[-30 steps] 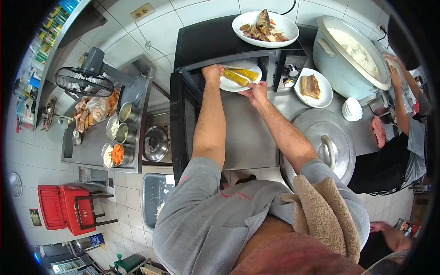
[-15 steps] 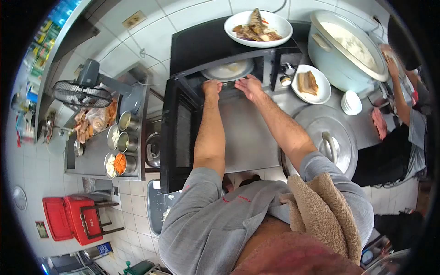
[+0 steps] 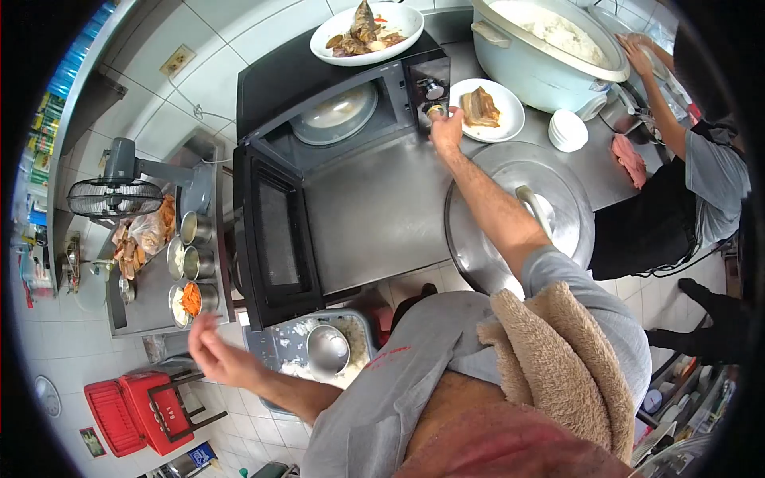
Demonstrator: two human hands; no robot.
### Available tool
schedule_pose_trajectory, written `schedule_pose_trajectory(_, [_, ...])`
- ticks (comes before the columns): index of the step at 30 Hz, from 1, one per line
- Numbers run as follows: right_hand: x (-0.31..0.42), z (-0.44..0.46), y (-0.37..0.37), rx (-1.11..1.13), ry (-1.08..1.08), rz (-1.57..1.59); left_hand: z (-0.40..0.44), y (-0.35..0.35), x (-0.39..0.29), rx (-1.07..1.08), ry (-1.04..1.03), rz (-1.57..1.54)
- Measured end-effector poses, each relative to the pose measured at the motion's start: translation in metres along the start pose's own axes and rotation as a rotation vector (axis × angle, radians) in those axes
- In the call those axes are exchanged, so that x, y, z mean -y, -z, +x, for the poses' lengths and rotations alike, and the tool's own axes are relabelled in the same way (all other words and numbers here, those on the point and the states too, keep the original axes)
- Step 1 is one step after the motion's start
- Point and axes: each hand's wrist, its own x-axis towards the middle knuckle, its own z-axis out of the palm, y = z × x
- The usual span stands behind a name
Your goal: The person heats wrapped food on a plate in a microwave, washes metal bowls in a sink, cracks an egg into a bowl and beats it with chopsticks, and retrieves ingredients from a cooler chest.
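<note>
The black microwave (image 3: 343,64) stands with its door (image 3: 279,227) swung wide to the left, and a covered dish (image 3: 339,115) shows inside. My right hand (image 3: 446,129) is closed on the lower dial at the microwave's control panel, beside a white plate with a slab of meat (image 3: 481,108). My left hand (image 3: 215,354) hangs in the air at the lower left, fingers apart and nothing in it, near the open door's outer edge. On top of the microwave rests a white bowl of cooked fish (image 3: 366,36).
A large rice cooker (image 3: 542,68), small bowls (image 3: 568,130) and a big metal lid (image 3: 518,209) occupy the right side. Another person's arm (image 3: 657,99) reaches in there. Left are a fan (image 3: 119,183), metal food containers (image 3: 195,263) and a red cooler (image 3: 143,410). Below is a grey tub (image 3: 279,342).
Both hands have left the microwave's inside, where they set down the plate. My right hand moved to the dial, my left down and left. The view has shifted right.
</note>
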Motion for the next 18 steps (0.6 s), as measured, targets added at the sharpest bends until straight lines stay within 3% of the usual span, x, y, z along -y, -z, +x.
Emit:
schedule_pose_trajectory(1, [0.006,0.002,0.001,0.026,-0.038,-0.030,0.001,0.012,0.006,-0.165,0.114,0.168])
schedule_pose_trajectory(2, [0.008,0.003,-0.001,0.042,-0.064,-0.028,-0.008,0.023,0.023,-0.169,0.100,0.155])
schedule_pose_trajectory(4, [0.017,0.000,0.000,0.090,-0.119,0.003,-0.039,0.036,0.073,-0.010,0.505,-0.004])
schedule_pose_trajectory(6, [0.004,0.015,-0.012,0.101,-0.120,0.047,-0.077,0.013,0.078,-0.082,0.824,-0.229])
schedule_pose_trajectory(8, [-0.002,0.013,-0.010,0.132,-0.128,0.065,-0.104,0.007,0.087,0.019,0.679,-0.225])
schedule_pose_trajectory(10, [0.008,0.006,-0.003,0.116,-0.138,0.039,-0.133,-0.003,0.098,-0.013,0.512,0.034])
schedule_pose_trajectory(11, [0.010,0.004,-0.001,0.104,-0.138,0.023,-0.137,-0.004,0.087,0.228,0.481,0.185])
schedule_pose_trajectory(13, [0.011,0.007,0.000,0.099,-0.133,0.008,-0.121,-0.058,0.021,0.341,0.552,-0.206])
schedule_pose_trajectory(16, [0.006,0.014,-0.001,0.106,-0.094,-0.030,-0.120,-0.131,0.019,0.633,0.242,-0.099])
schedule_pose_trajectory(18, [0.024,0.010,0.008,0.143,-0.151,-0.002,-0.122,-0.199,0.016,0.587,0.339,-0.335])
